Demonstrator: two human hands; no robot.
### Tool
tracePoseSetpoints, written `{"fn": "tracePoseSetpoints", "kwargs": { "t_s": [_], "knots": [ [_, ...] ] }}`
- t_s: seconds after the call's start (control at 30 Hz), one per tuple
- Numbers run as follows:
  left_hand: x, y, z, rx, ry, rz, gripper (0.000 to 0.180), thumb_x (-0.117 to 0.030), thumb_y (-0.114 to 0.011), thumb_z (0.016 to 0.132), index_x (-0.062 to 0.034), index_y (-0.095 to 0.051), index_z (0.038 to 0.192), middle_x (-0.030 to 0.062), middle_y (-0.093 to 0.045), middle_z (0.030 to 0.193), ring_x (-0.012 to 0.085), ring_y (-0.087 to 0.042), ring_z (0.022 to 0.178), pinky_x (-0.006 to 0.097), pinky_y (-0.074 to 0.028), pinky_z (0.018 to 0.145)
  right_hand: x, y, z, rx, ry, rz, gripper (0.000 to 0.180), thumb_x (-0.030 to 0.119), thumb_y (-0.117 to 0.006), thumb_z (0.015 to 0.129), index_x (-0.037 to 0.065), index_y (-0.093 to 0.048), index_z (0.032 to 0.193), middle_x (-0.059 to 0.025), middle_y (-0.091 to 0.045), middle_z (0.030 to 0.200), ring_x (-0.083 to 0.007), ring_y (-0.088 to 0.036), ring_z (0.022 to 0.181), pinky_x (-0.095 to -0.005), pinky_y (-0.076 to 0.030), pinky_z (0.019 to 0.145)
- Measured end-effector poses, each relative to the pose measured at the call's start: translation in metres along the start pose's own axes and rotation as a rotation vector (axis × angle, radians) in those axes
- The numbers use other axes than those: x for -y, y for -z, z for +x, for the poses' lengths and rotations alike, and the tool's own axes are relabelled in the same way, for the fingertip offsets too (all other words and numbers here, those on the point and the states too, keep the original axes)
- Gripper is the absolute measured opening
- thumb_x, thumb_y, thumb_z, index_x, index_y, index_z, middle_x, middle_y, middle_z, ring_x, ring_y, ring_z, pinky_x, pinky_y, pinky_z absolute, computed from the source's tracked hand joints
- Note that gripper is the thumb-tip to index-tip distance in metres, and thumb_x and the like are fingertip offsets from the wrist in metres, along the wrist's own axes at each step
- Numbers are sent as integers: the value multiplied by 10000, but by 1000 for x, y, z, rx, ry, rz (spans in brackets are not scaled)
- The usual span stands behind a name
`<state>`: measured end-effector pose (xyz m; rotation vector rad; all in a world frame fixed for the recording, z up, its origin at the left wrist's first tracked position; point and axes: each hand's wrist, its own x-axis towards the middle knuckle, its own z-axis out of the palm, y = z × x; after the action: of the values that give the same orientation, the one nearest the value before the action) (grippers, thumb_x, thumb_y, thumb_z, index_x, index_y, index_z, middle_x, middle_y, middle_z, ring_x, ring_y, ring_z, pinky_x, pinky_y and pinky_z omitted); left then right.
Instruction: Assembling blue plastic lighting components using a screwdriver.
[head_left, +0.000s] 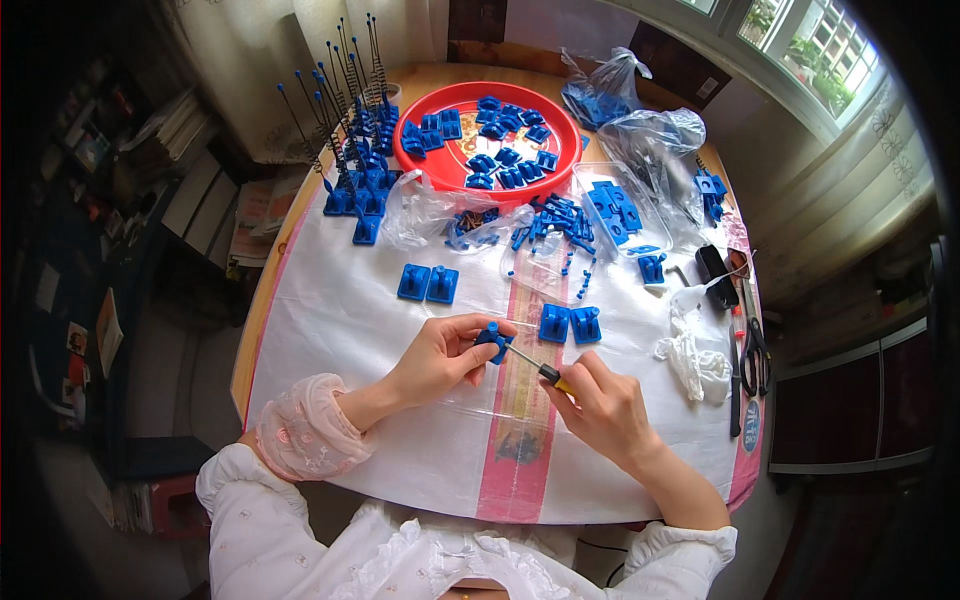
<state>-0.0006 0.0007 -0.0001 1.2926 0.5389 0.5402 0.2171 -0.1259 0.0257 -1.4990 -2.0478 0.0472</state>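
Gripping a blue part (491,340), left hand (440,358) pinches it just above the table; right hand (598,400) closed round screwdriver (535,367), tip touching part. Two blue parts (570,323) lie just beyond.

Blue plastic part (491,338) against screwdriver (538,368) tip

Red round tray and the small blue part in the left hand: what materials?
Red round tray: likely moulded plastic, glossy; window light glints along its rim. Small blue part held in the left hand: probably rigid plastic, matte, uniform colour, matching the other blue pieces. Neither can be confirmed by look alone.
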Motion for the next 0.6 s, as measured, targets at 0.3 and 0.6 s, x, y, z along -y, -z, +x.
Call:
{"fn": "tracePoseSetpoints", "kwargs": {
  "t_s": [0.3, 0.6],
  "knots": [
    [-2, -1, 0, 12, 14, 36, 293, -6, -616, 971, 24, -626, 1263, 53, -688, 969, 59, -597, 640, 186, -496, 580, 1, 0, 1, -40, -234, 329, 272, 104, -833, 785, -5, -583, 789, -104, -615, 725, -237, -672, 600, -317, -517, 526],
    [-1, -2, 0, 2, 13, 39, 295, -5, -619, 969, 24, -625, 1263, 59, -690, 968, 62, -604, 626, 191, -505, 568, 0, 0, 2, 9, -397, 506, 246, 83, -834, 792, -34, -617, 810, -99, -682, 734, -151, -702, 657, -260, -547, 582]
  ]
}}
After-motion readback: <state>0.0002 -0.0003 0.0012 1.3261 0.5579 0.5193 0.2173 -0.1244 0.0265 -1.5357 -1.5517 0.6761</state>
